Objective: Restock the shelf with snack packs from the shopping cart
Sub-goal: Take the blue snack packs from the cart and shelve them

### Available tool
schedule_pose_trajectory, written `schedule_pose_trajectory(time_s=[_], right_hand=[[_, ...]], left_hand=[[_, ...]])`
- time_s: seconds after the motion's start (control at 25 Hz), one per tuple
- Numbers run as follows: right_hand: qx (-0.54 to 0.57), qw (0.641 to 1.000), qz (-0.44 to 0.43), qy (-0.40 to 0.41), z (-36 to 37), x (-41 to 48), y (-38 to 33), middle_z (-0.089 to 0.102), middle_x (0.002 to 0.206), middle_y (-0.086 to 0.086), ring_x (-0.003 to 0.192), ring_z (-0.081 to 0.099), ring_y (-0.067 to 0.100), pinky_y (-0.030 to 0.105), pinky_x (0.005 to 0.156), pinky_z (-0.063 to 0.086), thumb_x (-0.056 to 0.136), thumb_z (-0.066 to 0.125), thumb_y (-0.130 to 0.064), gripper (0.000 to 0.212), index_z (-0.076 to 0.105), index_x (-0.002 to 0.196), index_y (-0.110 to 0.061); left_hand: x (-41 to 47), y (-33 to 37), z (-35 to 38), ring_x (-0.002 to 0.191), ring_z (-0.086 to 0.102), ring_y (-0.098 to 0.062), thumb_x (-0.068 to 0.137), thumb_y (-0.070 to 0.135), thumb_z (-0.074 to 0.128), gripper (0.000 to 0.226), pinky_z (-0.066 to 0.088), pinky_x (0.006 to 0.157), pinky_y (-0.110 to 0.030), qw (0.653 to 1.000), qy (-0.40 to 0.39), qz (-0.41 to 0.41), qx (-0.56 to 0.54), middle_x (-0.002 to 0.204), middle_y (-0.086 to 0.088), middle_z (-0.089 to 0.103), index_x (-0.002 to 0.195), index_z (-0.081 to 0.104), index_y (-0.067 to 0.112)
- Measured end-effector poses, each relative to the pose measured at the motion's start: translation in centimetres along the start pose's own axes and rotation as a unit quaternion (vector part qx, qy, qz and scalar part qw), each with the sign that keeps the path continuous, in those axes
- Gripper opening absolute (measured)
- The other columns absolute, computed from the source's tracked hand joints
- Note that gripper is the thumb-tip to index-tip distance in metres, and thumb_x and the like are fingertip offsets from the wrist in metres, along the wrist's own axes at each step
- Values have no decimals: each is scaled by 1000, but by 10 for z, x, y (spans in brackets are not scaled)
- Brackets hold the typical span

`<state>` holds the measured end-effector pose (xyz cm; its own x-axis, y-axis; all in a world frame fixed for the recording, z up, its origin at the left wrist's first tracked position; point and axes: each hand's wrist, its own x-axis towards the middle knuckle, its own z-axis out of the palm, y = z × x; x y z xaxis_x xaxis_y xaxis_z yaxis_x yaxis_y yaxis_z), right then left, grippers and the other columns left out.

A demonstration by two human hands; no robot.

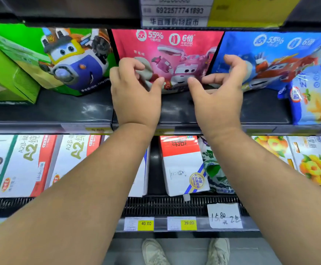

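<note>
1. A white tag [177,10] on the front edge of the top shelf [60,18] shows the number 6922577741893; the words under it are too blurry to read
2. The pink pack [167,52] on the middle shelf [60,111] says "55%" and "6倍" near its top edge
3. The blue pack [270,48] just to its right says "55%" and "6倍" too
4. The green pack [70,58] to the left says "100g" near its bottom edge
5. On the lower shelf [175,205], the left white box [28,159] and the second white box [75,150] each say "A2" in big letters
6. On the lower shelf's front edge, one yellow price tag [146,223] says "40.00" and the other yellow price tag [188,223] says "39.00"
7. A paper note [225,216] just right of them has "15.80" written by hand
</note>
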<state>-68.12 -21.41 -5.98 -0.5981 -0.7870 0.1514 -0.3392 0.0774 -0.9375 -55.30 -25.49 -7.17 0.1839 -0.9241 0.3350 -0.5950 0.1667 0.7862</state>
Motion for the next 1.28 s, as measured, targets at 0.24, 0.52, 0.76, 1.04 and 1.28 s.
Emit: schedule_pose_trajectory(time_s=[0.24, 0.52, 0.76, 1.04, 1.28], right_hand=[[-130, 981, -19, 140, -36, 11, 16, 49, 94, -6, 93, 58, 24, 46, 84, 48, 75, 75, -31, 42, 51, 108, -19], [-153, 982, -55, 101, -38, 39, 27, 53, 102, 5, 68, 45, -2, 5, 66, 33, 76, 76, -20, 43, 37, 89, -30], [-140, 987, -42, 68, -39, 50, 27, 54, 89, 3, 72, 50, 12, 19, 71, 43, 75, 78, -23, 48, 31, 77, -36], [11, 995, -45, 90, -23, 11, 15, 48, 68, -12, 60, 47, -3, 16, 69, 43, 82, 72, -17, 31, 44, 80, -30], [62, 994, -61, -60, 17, 1, -7, 56, 71, -9, 64, 52, 3, 20, 66, 47, 85, 68, -11, 21, 53, 77, -24]], left_hand=[[-15, 22, 17, 93, 50, -30, 59, 37, 87, 70, 42, 94, -38, 999, 41, -27, -16, 110, -5, 42, 109, 51, 4], [-7, 34, 32, 95, 28, -19, 68, 36, 87, 74, 13, 70, -10, 994, 32, -99, 10, 128, -8, 36, 121, 43, 9], [3, 37, 42, 98, 42, -25, 66, 43, 87, 74, 16, 60, -12, 993, 34, -112, 29, 126, -6, 37, 119, 45, 12], [-10, 26, 25, 96, 36, -19, 64, 33, 89, 72, 24, 85, -14, 998, 3, -62, 9, 116, -3, 36, 116, 47, 8], [-9, 17, 14, 83, 55, -20, 76, 16, 77, 44, 53, 79, -42, 997, -35, -51, -45, 103, -2, 49, 102, 43, 18]])
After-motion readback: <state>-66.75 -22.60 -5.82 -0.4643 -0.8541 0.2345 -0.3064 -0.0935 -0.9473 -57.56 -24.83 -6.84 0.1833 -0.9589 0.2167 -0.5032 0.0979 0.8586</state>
